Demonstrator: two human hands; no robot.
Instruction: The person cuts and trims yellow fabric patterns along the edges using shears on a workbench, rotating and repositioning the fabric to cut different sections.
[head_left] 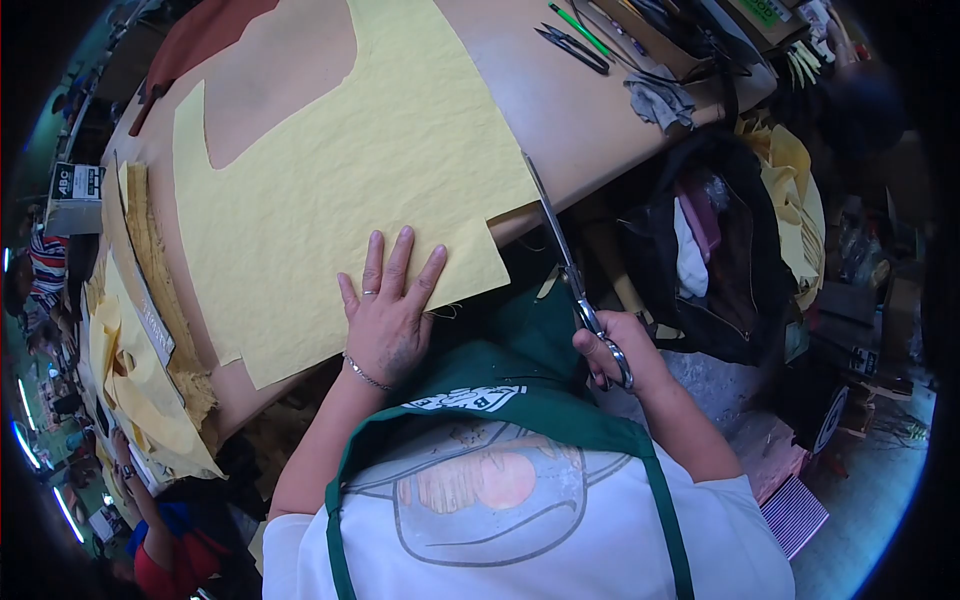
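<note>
A large piece of yellow fabric (pixel 330 190) with cut-out edges lies spread over the tan work table (pixel 560 110). My left hand (pixel 388 325) rests flat on its near edge, fingers spread, holding nothing. In my right hand (pixel 625 350) is a pair of long metal scissors (pixel 568 265), fingers wrapped through the handles. The blades point away from me, beside the right edge of the fabric, with the tip near its right corner. From this angle I cannot tell whether the blades touch the cloth.
Black thread snips (pixel 575 50) and a green pen (pixel 580 30) lie at the table's far right, near a grey rag (pixel 660 100). An open black bag (pixel 740 260) hangs at the right. Yellow scraps (pixel 140 370) are piled left. Another person (pixel 170 540) is at lower left.
</note>
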